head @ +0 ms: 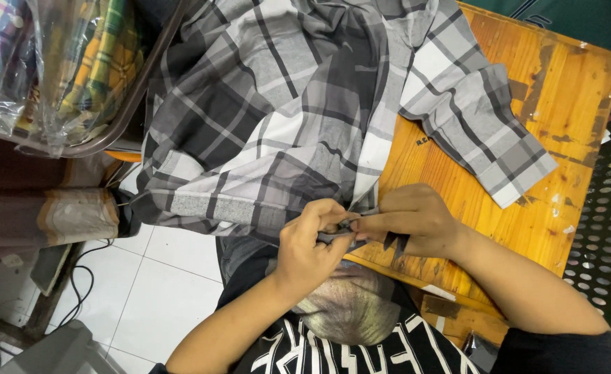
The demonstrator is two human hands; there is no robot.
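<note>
A grey, black and white plaid shirt (277, 104) lies spread over a worn orange wooden table (547, 90), with one sleeve (478, 131) stretched out to the right. My left hand (309, 246) and my right hand (416, 221) meet at the shirt's lower edge by the table's near rim. Both pinch the same bit of grey fabric (347, 228) between fingertips. Whether a small tool is also held there I cannot tell. My forearms reach in from the lower left and lower right.
At the top left, a grey tray (136, 97) holds folded colourful plaid cloth in clear plastic bags (56, 62). A wrapped roll (49, 218) lies below it. Cables (77, 291) run over the white tiled floor. A black perforated metal panel (610, 208) stands right of the table.
</note>
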